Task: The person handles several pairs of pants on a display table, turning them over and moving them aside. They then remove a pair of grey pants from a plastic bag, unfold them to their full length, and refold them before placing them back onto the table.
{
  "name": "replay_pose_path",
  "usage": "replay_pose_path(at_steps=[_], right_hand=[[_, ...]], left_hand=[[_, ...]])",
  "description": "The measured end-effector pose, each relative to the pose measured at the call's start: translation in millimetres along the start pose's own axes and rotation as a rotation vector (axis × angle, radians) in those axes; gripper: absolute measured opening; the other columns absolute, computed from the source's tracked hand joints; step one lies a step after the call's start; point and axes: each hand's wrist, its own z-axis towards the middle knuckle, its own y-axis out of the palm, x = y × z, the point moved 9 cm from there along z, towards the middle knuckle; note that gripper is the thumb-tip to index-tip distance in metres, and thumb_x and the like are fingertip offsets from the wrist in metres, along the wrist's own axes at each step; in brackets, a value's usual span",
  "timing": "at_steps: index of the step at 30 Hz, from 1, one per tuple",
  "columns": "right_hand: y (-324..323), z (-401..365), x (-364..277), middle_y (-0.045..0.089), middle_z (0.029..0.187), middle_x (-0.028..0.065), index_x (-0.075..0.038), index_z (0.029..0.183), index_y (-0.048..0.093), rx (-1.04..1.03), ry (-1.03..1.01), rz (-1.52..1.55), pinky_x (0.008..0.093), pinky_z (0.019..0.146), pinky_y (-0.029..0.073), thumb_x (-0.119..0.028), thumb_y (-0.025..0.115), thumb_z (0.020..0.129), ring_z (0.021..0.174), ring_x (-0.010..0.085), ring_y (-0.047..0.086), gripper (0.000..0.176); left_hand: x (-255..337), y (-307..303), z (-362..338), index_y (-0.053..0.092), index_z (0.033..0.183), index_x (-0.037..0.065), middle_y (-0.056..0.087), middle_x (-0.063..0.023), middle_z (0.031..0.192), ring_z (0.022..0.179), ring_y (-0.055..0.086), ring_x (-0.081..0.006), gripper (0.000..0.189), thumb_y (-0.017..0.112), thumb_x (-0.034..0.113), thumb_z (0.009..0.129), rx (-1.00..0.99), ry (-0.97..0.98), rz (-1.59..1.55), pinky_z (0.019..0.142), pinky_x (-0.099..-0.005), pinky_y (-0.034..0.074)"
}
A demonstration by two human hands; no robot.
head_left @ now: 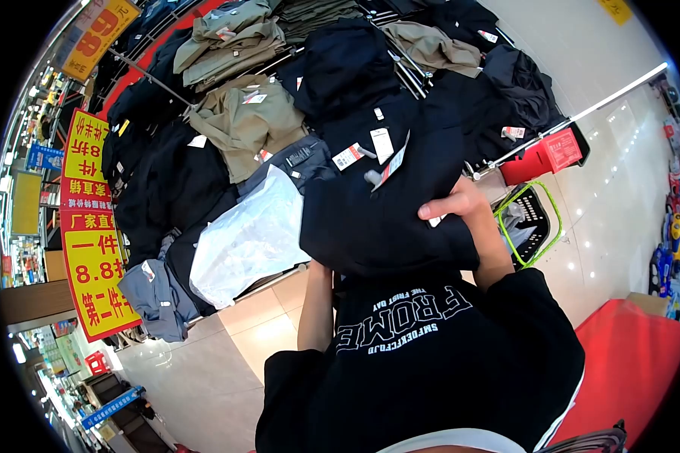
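Observation:
A folded black garment with paper tags is held up in front of my chest. My right hand is closed on its right edge, thumb on top and the other fingers hidden underneath. From the lower left, my left hand reaches beneath the same garment; cloth covers its fingers. A white tag and a red-and-white tag show near the garment's far side. Left of the garment lies a crumpled white plastic bag, on the near edge of the clothes display.
Olive clothes and dark ones lie piled across the rack. A metal rail juts out at right, above a red box. Below stands a black basket with a green rim. Yellow-and-red signs line the left.

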Motion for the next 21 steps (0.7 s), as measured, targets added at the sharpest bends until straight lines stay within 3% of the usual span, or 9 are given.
replay_pose_path(at_steps=[6,9,11,13,15,16,17,19,21], right_hand=[[-2,-16,-25,0.069,0.089,0.0045,0.003,0.099,0.067,-0.074,0.064,-0.011,0.0258,0.074,0.048,-0.002,0.075,0.074,0.082,0.0118,0.063,0.027],[-6,-35,-5,0.067,0.099,0.0073,0.002,0.105,0.064,-0.315,0.160,-0.151,0.0270,0.074,0.049,-0.004,0.075,0.075,0.085,0.0136,0.061,0.032],[6,-35,-36,0.065,0.104,0.0096,0.002,0.106,0.062,-0.246,0.092,-0.315,0.0290,0.076,0.049,-0.007,0.076,0.075,0.089,0.0161,0.062,0.035],[23,-37,-56,0.065,0.104,0.0121,0.002,0.104,0.062,-0.348,-0.073,-0.425,0.0332,0.078,0.050,-0.010,0.076,0.076,0.093,0.0226,0.063,0.034],[35,-52,-76,0.065,0.103,0.0150,0.001,0.100,0.064,-0.244,-0.320,-0.695,0.0372,0.079,0.050,-0.013,0.075,0.076,0.095,0.0300,0.063,0.030],[46,-67,-76,0.064,0.104,0.0167,-0.001,0.104,0.065,-0.367,-0.419,-0.726,0.0377,0.082,0.049,-0.015,0.076,0.072,0.096,0.0354,0.061,0.037],[55,-67,-72,0.063,0.102,0.0155,-0.001,0.106,0.065,-0.312,-0.360,-0.804,0.0359,0.083,0.048,-0.013,0.077,0.064,0.100,0.0353,0.059,0.046],[69,-76,-50,0.061,0.096,0.0135,0.000,0.108,0.063,-0.532,-0.031,-0.829,0.0363,0.082,0.048,-0.011,0.075,0.058,0.097,0.0329,0.058,0.053],[100,-76,-58,0.056,0.090,0.0112,0.001,0.115,0.056,-0.713,-0.161,-0.889,0.0372,0.076,0.047,-0.014,0.072,0.064,0.089,0.0273,0.058,0.056]], left_hand=[[19,95,-9,0.031,0.142,-0.002,0.039,-0.0147,0.144,0.128,0.043,-0.0281,0.089,0.036,0.069,0.088,-0.301,0.017,-0.162,0.109,-0.0410,0.032],[55,111,-26,0.035,0.138,-0.006,0.046,-0.0157,0.137,0.125,0.046,-0.0250,0.097,0.053,0.070,0.080,-0.233,0.282,0.329,0.108,-0.0392,0.034],[81,134,-53,0.040,0.133,-0.008,0.062,-0.0182,0.112,0.107,0.060,-0.0255,0.080,0.078,0.028,0.072,-0.122,0.402,0.625,0.100,-0.0346,0.042],[95,123,-80,0.046,0.124,-0.008,0.065,-0.0193,0.104,0.097,0.064,-0.0263,0.066,0.076,0.017,0.070,-0.009,0.435,0.864,0.096,-0.0328,0.044],[101,128,-116,0.047,0.121,-0.002,0.062,-0.0147,0.097,0.092,0.060,-0.0229,0.059,0.074,0.016,0.073,0.044,0.693,0.906,0.085,-0.0303,0.047],[100,125,-128,0.053,0.111,0.004,0.062,-0.0112,0.083,0.083,0.059,-0.0227,0.044,0.072,0.015,0.073,0.026,0.711,0.799,0.085,-0.0353,0.044],[97,139,-130,0.054,0.104,0.009,0.061,-0.0078,0.079,0.078,0.055,-0.0223,0.036,0.072,0.015,0.073,-0.176,0.753,0.726,0.084,-0.0405,0.039],[102,123,-149,0.050,0.104,0.008,0.051,-0.0063,0.066,0.070,0.053,-0.0237,0.032,0.065,0.015,0.076,-0.233,0.863,0.759,0.072,-0.0417,0.035],[97,111,-162,0.049,0.103,0.008,0.053,-0.0053,0.067,0.072,0.054,-0.0250,0.032,0.066,0.015,0.076,-0.182,0.860,0.777,0.076,-0.0439,0.037]])
